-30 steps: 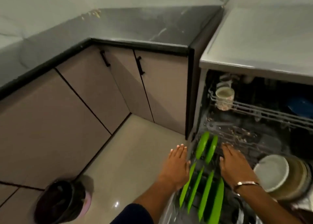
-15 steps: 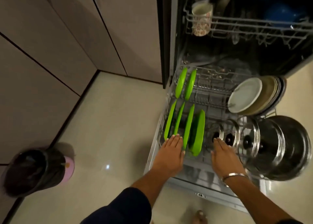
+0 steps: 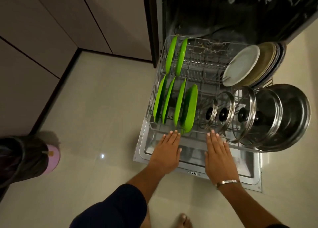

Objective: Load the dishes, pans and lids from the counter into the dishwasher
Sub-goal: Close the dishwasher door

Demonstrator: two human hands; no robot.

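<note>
Straight fingers (image 3: 173, 134) of the left hand (image 3: 166, 150) and right hand (image 3: 217, 152) are laid flat against the front rail of the lower rack (image 3: 194, 133), nothing gripped, apparently to slide it. Green plates (image 3: 179, 100), lids (image 3: 223, 110) and a pot (image 3: 289, 117) are stood on edge within, so water likely drains.

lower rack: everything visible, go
The lower rack is grey wire, pulled out over the open door. It holds six green plates on edge at left, pale plates at back right, glass lids and a steel pot. Left hand and right hand lie flat, fingertips at its front rail.
</note>
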